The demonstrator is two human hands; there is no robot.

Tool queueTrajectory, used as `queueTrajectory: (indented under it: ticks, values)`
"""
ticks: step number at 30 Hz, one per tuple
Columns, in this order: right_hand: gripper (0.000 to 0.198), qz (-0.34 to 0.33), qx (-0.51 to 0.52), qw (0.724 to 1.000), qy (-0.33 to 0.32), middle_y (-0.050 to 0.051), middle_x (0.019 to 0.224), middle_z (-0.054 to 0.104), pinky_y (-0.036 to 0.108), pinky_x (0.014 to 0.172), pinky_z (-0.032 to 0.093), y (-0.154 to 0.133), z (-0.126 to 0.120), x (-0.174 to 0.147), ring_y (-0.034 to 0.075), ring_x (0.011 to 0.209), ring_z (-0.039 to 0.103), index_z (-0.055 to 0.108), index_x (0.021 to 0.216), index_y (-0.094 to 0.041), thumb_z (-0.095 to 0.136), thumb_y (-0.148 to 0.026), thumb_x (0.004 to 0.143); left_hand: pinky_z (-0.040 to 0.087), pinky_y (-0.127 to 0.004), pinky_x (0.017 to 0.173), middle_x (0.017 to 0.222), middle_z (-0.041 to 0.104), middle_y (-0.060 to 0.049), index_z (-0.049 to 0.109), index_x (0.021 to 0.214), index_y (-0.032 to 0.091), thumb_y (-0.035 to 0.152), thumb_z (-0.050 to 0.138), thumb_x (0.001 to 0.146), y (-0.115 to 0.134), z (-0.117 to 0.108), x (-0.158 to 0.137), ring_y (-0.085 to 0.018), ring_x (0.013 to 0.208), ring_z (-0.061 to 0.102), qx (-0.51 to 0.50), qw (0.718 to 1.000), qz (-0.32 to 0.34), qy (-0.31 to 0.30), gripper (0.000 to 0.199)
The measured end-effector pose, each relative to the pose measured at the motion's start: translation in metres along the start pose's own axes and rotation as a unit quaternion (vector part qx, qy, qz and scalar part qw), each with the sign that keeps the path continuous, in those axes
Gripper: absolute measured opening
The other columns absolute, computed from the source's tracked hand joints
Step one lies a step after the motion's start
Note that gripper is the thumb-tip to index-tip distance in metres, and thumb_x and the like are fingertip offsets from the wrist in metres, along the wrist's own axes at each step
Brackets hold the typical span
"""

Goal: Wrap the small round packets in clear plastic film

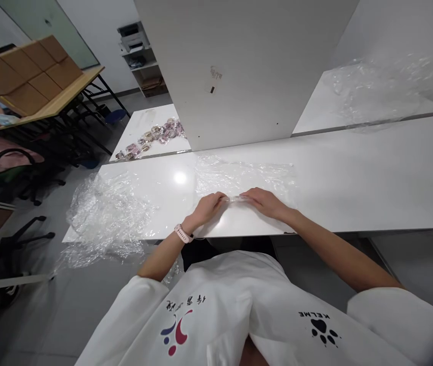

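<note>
A sheet of clear plastic film (244, 175) lies spread on the white table in front of me. Its near edge is gathered into a narrow roll (236, 199), with both hands around the ends. My left hand (209, 207), with a pink watch band on the wrist, is closed on the roll's left end. On the other end, my right hand (265, 202) is closed with bent fingers. A short stretch of the roll shows between the hands. Whether anything is wrapped inside it cannot be made out.
Crumpled clear film (105, 213) hangs over the table's left front edge. A white upright panel (247, 76) stands behind the sheet. Small wrapped items (163, 133) lie on the far-left tabletop. More loose film (384, 91) is at the back right. Cardboard boxes (33, 71) stand on another table.
</note>
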State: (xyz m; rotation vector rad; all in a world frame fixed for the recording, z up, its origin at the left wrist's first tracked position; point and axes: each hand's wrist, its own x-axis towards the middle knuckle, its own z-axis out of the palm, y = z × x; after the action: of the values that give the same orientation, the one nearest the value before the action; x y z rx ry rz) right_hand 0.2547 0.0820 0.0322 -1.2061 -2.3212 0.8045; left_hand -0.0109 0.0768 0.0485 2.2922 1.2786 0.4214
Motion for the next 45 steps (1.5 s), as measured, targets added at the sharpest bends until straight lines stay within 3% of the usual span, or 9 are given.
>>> queueTrajectory:
  ticks: [4, 7, 12, 18, 23, 29, 36, 42, 45]
  values:
    - [0.043, 0.164, 0.075, 0.981, -0.065, 0.005, 0.071, 0.067, 0.032, 0.065, 0.046, -0.001, -0.02, 0.016, 0.021, 0.067, 0.065, 0.064, 0.076, -0.019, 0.047, -0.055, 0.094, 0.044, -0.028, 0.057, 0.079, 0.069, -0.004, 0.064, 0.098, 0.017, 0.042, 0.062, 0.093, 0.001, -0.016, 0.032, -0.016, 0.063, 0.061, -0.04, 0.99, -0.119, -0.06, 0.026]
    - [0.026, 0.231, -0.018, 0.971, -0.064, 0.008, 0.08, 0.07, 0.036, 0.07, 0.048, -0.003, -0.035, 0.022, 0.025, 0.074, 0.067, 0.067, 0.086, -0.018, 0.059, -0.042, 0.089, 0.046, -0.03, 0.059, 0.084, 0.069, -0.007, 0.063, 0.104, 0.017, 0.045, 0.071, 0.086, 0.0, -0.016, 0.039, -0.019, 0.067, 0.062, 0.009, 0.986, -0.165, -0.033, 0.034]
    - [0.032, 0.044, -0.241, 0.957, 0.159, 0.017, 0.119, 0.067, 0.053, 0.093, 0.042, -0.032, -0.04, -0.023, 0.036, 0.112, 0.057, 0.065, 0.121, -0.019, 0.046, -0.024, 0.095, 0.05, -0.044, 0.092, 0.12, 0.067, -0.012, 0.058, 0.122, 0.021, 0.029, 0.057, 0.095, 0.006, -0.001, -0.007, -0.027, 0.11, 0.063, 0.158, 0.982, 0.025, 0.097, 0.029]
    - [0.048, -0.019, -0.186, 0.976, 0.115, 0.012, 0.142, 0.055, 0.05, 0.101, 0.041, -0.023, 0.008, -0.05, 0.032, 0.126, 0.05, 0.049, 0.146, -0.023, 0.038, -0.035, 0.1, 0.023, -0.056, 0.122, 0.148, 0.053, -0.009, 0.053, 0.136, 0.023, 0.014, 0.043, 0.096, -0.008, 0.02, -0.011, -0.027, 0.145, 0.039, 0.202, 0.975, 0.067, 0.07, 0.042]
    - [0.041, 0.028, -0.186, 0.973, 0.136, 0.009, 0.128, 0.067, 0.047, 0.098, 0.038, 0.014, 0.019, -0.024, 0.029, 0.116, 0.058, 0.062, 0.131, -0.022, 0.036, -0.034, 0.102, 0.05, -0.043, 0.097, 0.117, 0.072, -0.009, 0.066, 0.112, 0.019, 0.022, 0.038, 0.1, -0.023, 0.021, 0.014, -0.024, 0.114, 0.064, 0.12, 0.99, 0.008, 0.071, 0.031]
    - [0.04, 0.071, -0.098, 0.978, 0.168, 0.004, 0.094, 0.076, 0.039, 0.089, 0.042, 0.023, -0.002, -0.007, 0.022, 0.088, 0.067, 0.071, 0.096, -0.023, 0.034, -0.037, 0.102, 0.047, -0.03, 0.067, 0.078, 0.069, -0.003, 0.064, 0.095, 0.02, 0.029, 0.037, 0.101, -0.019, 0.005, 0.029, -0.018, 0.071, 0.063, 0.051, 0.991, -0.099, 0.081, 0.028]
    - [0.024, 0.244, -0.073, 0.966, 0.043, 0.005, 0.083, 0.072, 0.03, 0.066, 0.04, 0.027, -0.038, 0.04, 0.021, 0.078, 0.062, 0.07, 0.084, -0.021, 0.052, -0.035, 0.087, 0.048, -0.033, 0.073, 0.078, 0.07, -0.004, 0.065, 0.092, 0.022, 0.029, 0.057, 0.09, -0.024, -0.011, 0.077, -0.022, 0.08, 0.066, 0.033, 0.974, -0.222, 0.032, 0.011]
    - [0.032, 0.113, -0.172, 0.947, 0.245, 0.013, 0.123, 0.065, 0.048, 0.095, 0.043, 0.015, -0.033, -0.006, 0.033, 0.114, 0.055, 0.068, 0.113, -0.021, 0.043, -0.032, 0.096, 0.042, -0.052, 0.103, 0.149, 0.049, -0.013, 0.053, 0.136, 0.027, 0.045, 0.067, 0.084, -0.032, -0.031, 0.064, -0.037, 0.137, 0.041, 0.1, 0.974, -0.171, 0.109, 0.056]
    - [0.041, 0.212, -0.169, 0.885, 0.378, 0.016, 0.119, 0.063, 0.05, 0.092, 0.046, 0.019, -0.032, -0.054, 0.033, 0.111, 0.055, 0.065, 0.118, -0.02, 0.039, -0.046, 0.099, 0.045, -0.052, 0.099, 0.149, 0.047, -0.02, 0.035, 0.15, 0.022, 0.058, 0.073, 0.076, -0.034, -0.041, 0.057, -0.041, 0.137, 0.041, 0.095, 0.956, -0.269, 0.073, 0.09]
